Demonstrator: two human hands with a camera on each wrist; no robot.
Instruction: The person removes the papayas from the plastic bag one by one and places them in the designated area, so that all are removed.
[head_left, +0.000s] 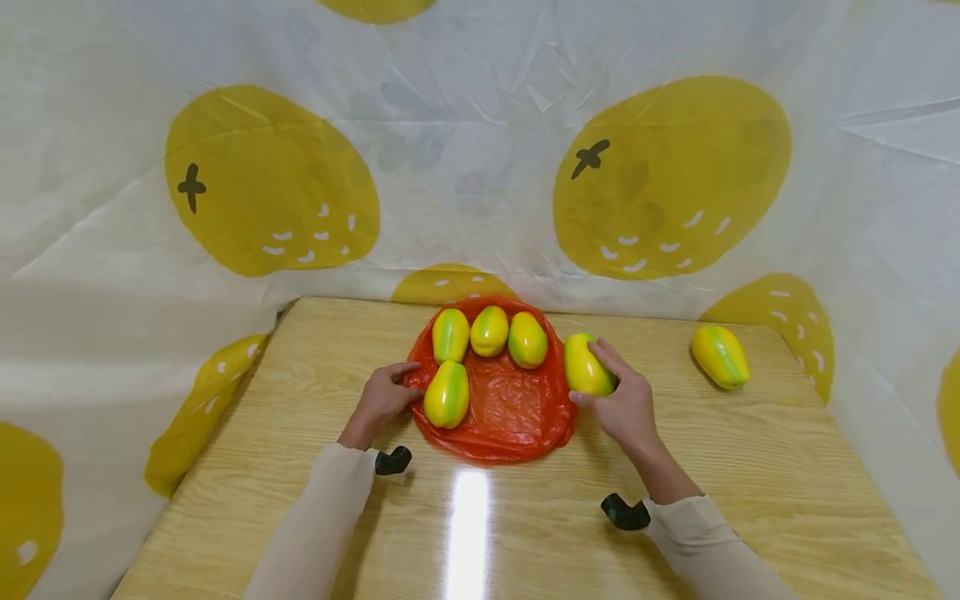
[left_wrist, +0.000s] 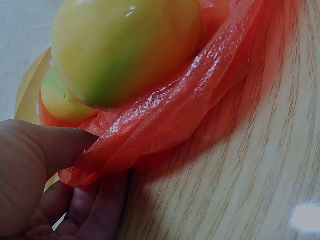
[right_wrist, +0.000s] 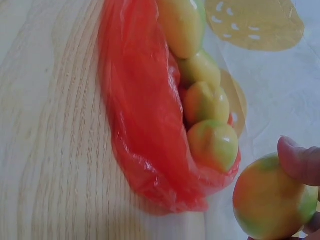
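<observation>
A red plastic bag [head_left: 510, 408] lies spread on the table with its rim rolled into a ring. Inside it sit several glossy yellow papayas with green stripes, three along the far side and one papaya [head_left: 447, 395] at the left. My left hand [head_left: 384, 395] pinches the bag's left rim between thumb and fingers, and the left wrist view shows the folded rim [left_wrist: 145, 130] in that grip. Just outside the right rim, my right hand [head_left: 624, 405] holds another papaya [head_left: 587, 367]. In the right wrist view the thumb presses on this papaya [right_wrist: 272, 200].
One more papaya [head_left: 720, 357] lies on the wooden table [head_left: 750, 467] at the far right. A white cloth [head_left: 472, 167] with yellow fruit prints hangs behind the table and at its sides. Light glares on the tabletop near the front.
</observation>
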